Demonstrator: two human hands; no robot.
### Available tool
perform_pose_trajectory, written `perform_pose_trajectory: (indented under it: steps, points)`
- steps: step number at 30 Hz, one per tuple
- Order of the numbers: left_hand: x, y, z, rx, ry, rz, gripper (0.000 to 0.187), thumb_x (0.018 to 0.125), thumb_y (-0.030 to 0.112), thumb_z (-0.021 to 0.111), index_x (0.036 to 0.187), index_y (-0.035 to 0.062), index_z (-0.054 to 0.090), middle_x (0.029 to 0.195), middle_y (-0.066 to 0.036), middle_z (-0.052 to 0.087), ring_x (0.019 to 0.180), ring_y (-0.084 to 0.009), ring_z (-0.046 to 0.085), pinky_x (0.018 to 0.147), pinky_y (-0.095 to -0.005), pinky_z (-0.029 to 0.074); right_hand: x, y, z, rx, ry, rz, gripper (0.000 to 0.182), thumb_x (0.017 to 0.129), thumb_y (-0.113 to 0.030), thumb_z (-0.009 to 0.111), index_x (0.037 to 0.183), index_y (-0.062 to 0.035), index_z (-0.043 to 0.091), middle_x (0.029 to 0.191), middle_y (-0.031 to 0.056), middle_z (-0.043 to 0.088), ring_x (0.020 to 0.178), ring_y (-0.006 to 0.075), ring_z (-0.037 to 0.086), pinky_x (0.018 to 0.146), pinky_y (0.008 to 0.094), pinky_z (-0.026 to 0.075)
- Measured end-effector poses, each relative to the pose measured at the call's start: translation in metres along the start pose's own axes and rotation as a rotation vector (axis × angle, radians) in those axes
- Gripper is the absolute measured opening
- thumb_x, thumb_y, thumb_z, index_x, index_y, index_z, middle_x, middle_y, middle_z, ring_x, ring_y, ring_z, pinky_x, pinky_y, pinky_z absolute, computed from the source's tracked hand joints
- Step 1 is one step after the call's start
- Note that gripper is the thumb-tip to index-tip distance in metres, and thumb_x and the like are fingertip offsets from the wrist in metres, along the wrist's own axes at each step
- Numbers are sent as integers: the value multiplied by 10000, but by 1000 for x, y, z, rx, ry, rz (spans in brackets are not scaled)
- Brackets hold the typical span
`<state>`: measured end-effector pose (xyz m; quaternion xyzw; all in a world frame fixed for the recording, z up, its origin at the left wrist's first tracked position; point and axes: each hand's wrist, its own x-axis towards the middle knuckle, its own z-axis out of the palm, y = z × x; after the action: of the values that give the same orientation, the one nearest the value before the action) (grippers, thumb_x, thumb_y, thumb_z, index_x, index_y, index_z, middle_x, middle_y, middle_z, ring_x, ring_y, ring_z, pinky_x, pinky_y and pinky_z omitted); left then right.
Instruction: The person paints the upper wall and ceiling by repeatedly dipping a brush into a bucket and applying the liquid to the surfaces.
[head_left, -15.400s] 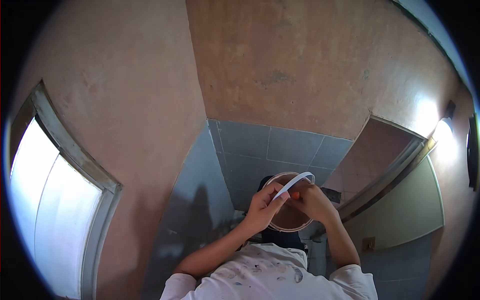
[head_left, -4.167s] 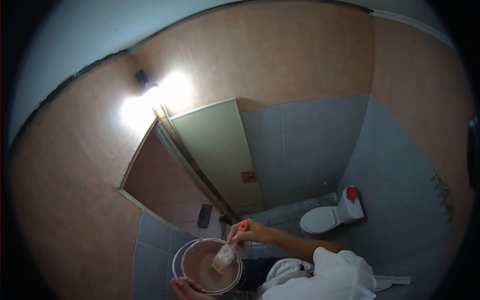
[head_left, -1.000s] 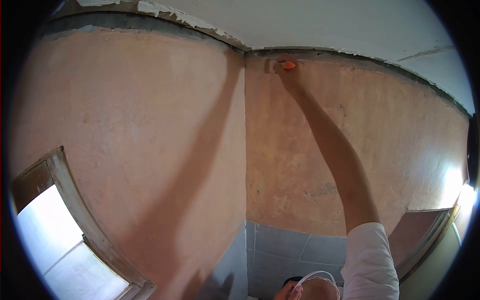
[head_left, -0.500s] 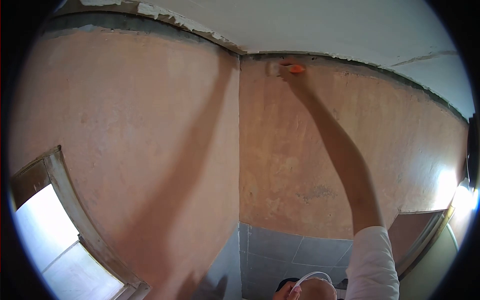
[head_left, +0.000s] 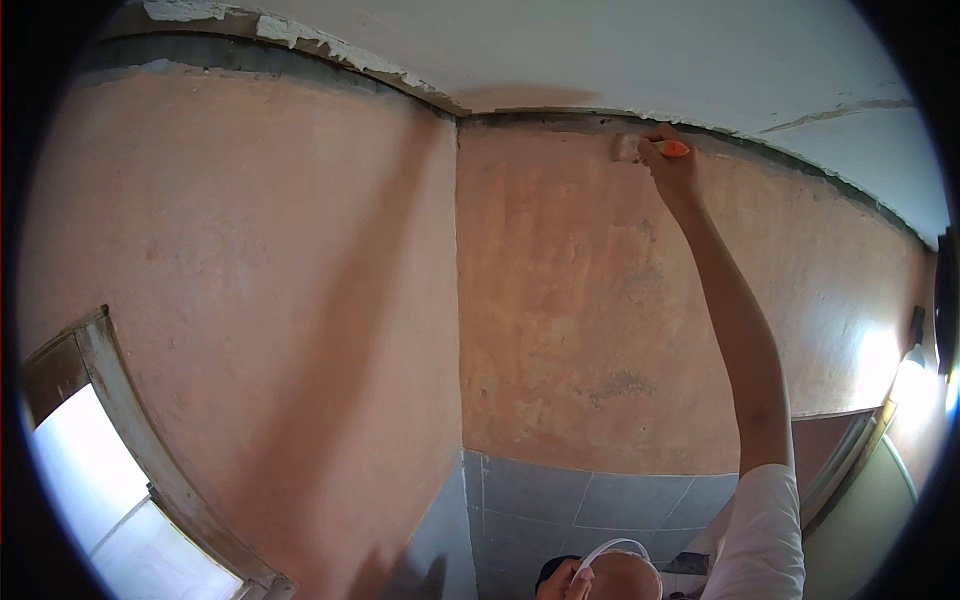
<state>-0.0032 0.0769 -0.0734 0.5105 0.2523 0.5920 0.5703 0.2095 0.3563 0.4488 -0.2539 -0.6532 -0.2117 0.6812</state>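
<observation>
A small room corner is seen from above the head, with salmon-pink walls (head_left: 560,300) meeting a white ceiling (head_left: 600,50). The right hand (head_left: 668,165) is raised on a fully stretched arm toward one o'clock and is closed around the orange handle of a paintbrush (head_left: 650,149). The bristles are pressed to the wall just beneath the dark strip below the ceiling, right of the corner. At six o'clock, the left hand (head_left: 562,583) is curled around the white handle of a paint bucket (head_left: 620,578), held low near the body; only the rim and part of the bucket are shown. A window frame (head_left: 90,400) is seen at eight o'clock, and grey tiles (head_left: 570,500) line the lower wall.

The step in hand is judged to be cutting in along the top edge. A steady sideways stroke is called for next, with the bristles kept off the ceiling.
</observation>
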Motion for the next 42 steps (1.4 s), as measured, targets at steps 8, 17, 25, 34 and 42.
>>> perform_pose_trajectory:
  steps: [8,17,25,34,42]
  points:
    - [-4,-22,2,156,114,33,233,1061,262,451,918,96,529,659,38,407,558,-56,336,535,-219,313,-12,-17,99,231,-63,120,155,843,-155,700,959,-52,700,766,84,663,705,151,626,675,304,508]
    - [-5,-10,-5,173,120,1,226,1059,255,461,911,98,530,670,39,424,562,-46,361,529,-208,314,-19,0,10,-135,112,-300,104,832,-105,685,810,-35,613,756,112,617,672,232,605,632,324,479]
    - [-7,-27,2,175,126,81,226,1056,248,471,899,94,524,657,41,429,552,-46,360,517,-209,310,-16,-29,21,246,-66,102,102,872,-132,691,912,-42,666,778,77,652,673,132,597,636,299,493]
    - [-6,15,8,10,153,-30,198,1056,216,470,927,89,548,658,37,440,543,-48,369,507,-209,317,-28,-14,64,-86,93,-248,119,852,-129,685,807,-33,630,722,112,603,653,237,587,609,350,466]
    - [-4,-8,-7,221,81,91,227,1049,259,491,907,90,545,658,43,445,562,-40,390,512,-208,325,-22,-19,-10,-117,34,-56,84,855,-88,672,891,-17,646,787,51,649,690,116,586,632,280,478]
